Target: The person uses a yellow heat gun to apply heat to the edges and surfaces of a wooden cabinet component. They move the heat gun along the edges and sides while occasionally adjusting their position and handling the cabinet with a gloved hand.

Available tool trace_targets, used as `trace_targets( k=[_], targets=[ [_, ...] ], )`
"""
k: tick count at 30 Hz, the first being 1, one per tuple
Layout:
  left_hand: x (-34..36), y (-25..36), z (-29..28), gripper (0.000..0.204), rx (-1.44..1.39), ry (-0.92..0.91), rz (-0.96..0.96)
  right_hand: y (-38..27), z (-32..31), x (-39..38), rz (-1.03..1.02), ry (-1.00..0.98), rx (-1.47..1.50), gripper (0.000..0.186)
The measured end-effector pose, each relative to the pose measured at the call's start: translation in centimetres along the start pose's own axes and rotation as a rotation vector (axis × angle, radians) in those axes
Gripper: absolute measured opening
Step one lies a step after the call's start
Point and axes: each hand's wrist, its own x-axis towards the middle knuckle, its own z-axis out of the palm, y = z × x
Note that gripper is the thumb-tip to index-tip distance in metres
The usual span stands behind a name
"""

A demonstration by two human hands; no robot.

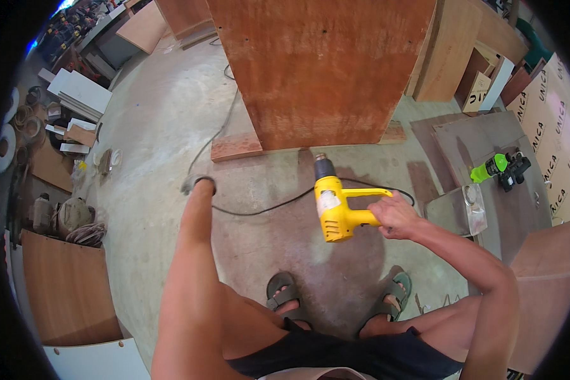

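Note:
My right hand (395, 215) is wrapped round the handle of a yellow heat gun (333, 215). Its dark nozzle with a metal tip points away from me, toward the base of an upright reddish-brown wooden panel (323, 76). A dark cord (266, 210) runs from the gun across to the left, near my left hand. My left arm reaches forward over the floor. The left hand (197, 184) looks covered by a grey glove with a dark cuff, and its fingers are hidden. Whether it holds anything does not show.
A wooden block (236, 147) lies at the panel's lower left corner. To the right are a flat board (487, 152) with a green and black power tool (497, 166) on it and a clear-sided container (457, 211). White boards (79, 92), rolls and coils crowd the left side.

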Motion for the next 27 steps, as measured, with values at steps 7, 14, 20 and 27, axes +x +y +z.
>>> trace_targets(
  k=[7, 14, 20, 27],
  targets=[
    [-7.7, -8.1, 11.2, 0.039, -0.067, -0.236, -0.207, -2.8, 0.7, 8.1, -0.196, -0.006, 0.016, 0.029],
    [-14.4, -5.7, 6.5, 0.037, -0.796, -0.166, -0.177, -3.5, 1.9, 14.9, -0.18, 0.008, 0.004, 0.022],
    [-14.3, -3.2, 1.7, 0.049, -0.937, -0.07, -0.111, -3.4, 1.1, 14.8, -0.147, -0.065, -0.073, 0.022],
    [-12.6, -2.1, -0.6, 0.054, -0.861, -0.079, -0.099, -1.8, 1.1, 10.6, -0.089, -0.096, -0.083, 0.021]
  ],
)
